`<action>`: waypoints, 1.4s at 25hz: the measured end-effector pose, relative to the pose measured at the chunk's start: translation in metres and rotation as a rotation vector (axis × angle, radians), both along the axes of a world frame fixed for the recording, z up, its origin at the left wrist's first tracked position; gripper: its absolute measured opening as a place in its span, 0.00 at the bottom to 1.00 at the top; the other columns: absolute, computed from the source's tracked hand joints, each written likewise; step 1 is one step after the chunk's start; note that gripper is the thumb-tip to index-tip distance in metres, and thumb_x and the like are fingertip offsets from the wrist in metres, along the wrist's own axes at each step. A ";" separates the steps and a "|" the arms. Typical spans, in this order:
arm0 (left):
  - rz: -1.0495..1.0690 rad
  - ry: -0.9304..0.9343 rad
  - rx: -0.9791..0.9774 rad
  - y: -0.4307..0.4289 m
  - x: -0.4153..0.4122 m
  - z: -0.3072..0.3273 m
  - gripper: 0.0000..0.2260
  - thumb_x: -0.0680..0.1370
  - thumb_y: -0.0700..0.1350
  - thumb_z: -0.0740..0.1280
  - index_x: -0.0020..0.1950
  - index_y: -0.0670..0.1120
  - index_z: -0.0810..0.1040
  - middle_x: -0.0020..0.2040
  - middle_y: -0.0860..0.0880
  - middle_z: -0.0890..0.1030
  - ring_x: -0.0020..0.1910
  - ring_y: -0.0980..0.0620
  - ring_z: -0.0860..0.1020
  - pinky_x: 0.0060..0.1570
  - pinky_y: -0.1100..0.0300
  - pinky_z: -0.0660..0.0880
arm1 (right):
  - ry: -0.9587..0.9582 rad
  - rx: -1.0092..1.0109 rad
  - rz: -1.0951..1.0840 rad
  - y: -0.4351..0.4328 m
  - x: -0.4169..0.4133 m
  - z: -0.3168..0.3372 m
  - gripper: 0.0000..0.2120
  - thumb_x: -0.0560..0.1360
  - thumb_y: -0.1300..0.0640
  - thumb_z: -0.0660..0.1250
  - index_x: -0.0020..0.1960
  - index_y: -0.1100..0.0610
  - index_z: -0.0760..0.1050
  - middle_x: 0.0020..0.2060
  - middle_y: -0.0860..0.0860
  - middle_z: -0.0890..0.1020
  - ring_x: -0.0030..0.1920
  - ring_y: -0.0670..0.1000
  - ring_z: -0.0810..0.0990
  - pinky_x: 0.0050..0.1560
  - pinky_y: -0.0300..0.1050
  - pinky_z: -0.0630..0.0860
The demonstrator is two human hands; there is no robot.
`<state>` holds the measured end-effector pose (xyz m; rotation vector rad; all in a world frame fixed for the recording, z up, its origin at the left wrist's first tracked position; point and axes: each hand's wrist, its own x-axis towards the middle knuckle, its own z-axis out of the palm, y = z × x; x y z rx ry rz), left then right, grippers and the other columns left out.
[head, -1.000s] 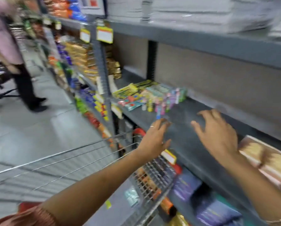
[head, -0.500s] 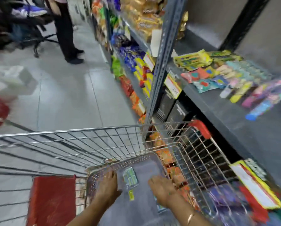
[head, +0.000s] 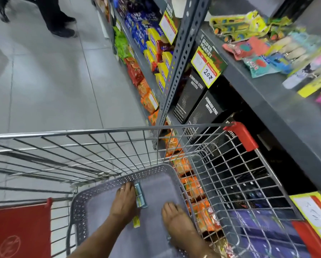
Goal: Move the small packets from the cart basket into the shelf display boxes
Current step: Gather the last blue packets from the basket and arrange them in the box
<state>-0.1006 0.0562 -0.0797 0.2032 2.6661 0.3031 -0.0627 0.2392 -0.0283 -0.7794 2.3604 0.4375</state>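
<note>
A grey perforated basket [head: 98,190] sits inside the wire cart [head: 92,142]. On its floor lies a strip of small teal packets [head: 140,196], with one small yellow packet [head: 136,221] just behind it. My left hand [head: 124,203] lies flat, fingers forward, over the left side of the teal packets; its thumb is hidden. My right hand [head: 176,218] rests palm down on the basket floor near the right wall, apart from the packets. Up on the right, colourful packets [head: 258,43] lie on the grey shelf [head: 267,101].
The cart stands against the shelving, its red corner cap [head: 243,136] near the shelf edge. Black bottle boxes [head: 198,101] and orange packs [head: 146,94] fill the lower shelves. A red seat flap [head: 20,229] is at the left. A person's legs [head: 57,19] stand in the aisle.
My view swung down from the shelf to the cart. Both hands dropped from the shelf into the basket, and my left hand slid forward onto the teal packets.
</note>
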 end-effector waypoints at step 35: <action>-1.417 0.427 0.301 0.499 0.253 0.474 0.35 0.67 0.54 0.73 0.66 0.39 0.64 0.69 0.40 0.64 0.66 0.43 0.67 0.63 0.56 0.65 | 0.617 -0.363 -2.048 0.358 0.363 0.439 0.26 0.65 0.42 0.69 0.58 0.56 0.78 0.55 0.54 0.82 0.56 0.53 0.80 0.51 0.41 0.77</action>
